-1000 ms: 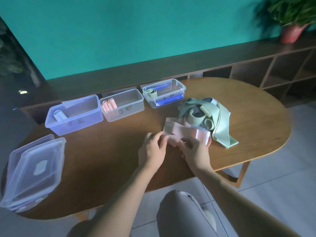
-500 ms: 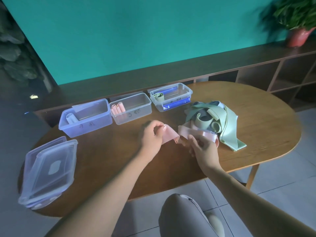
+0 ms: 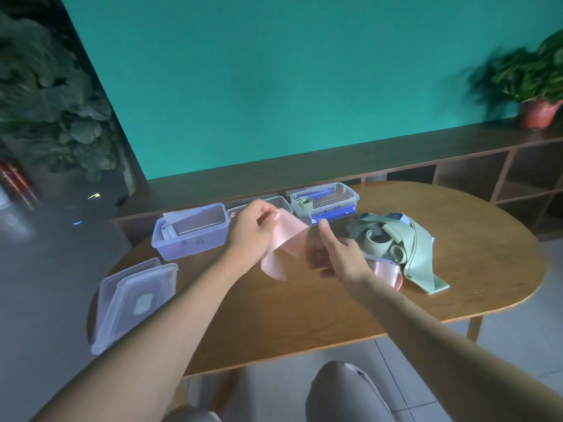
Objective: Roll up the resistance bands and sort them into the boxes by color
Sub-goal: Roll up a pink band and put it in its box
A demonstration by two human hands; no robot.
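Observation:
My left hand (image 3: 254,231) is raised above the table and pinches the top edge of a pink band (image 3: 286,236), which hangs down in a loose loop. My right hand (image 3: 338,254) is just right of that band, thumb up and fingers blurred, so I cannot tell whether it holds the band. A second pink band (image 3: 387,272) lies by a pile of green and grey bands (image 3: 399,239). Three clear boxes stand in a row: the left box (image 3: 195,239) with a pale roll, the middle box (image 3: 281,202) mostly hidden by my left hand, and the right box (image 3: 341,199) with a green roll (image 3: 304,202).
Stacked clear lids (image 3: 134,300) lie near the oval wooden table's (image 3: 304,315) left edge. A low wooden shelf (image 3: 457,159) runs behind the table, carrying a potted plant (image 3: 539,114) at the right. My knee shows below the table's front edge.
My left hand has lifted the pink band up off the table and out to the left. My right hand has risen with it, its thumb now pointing up.

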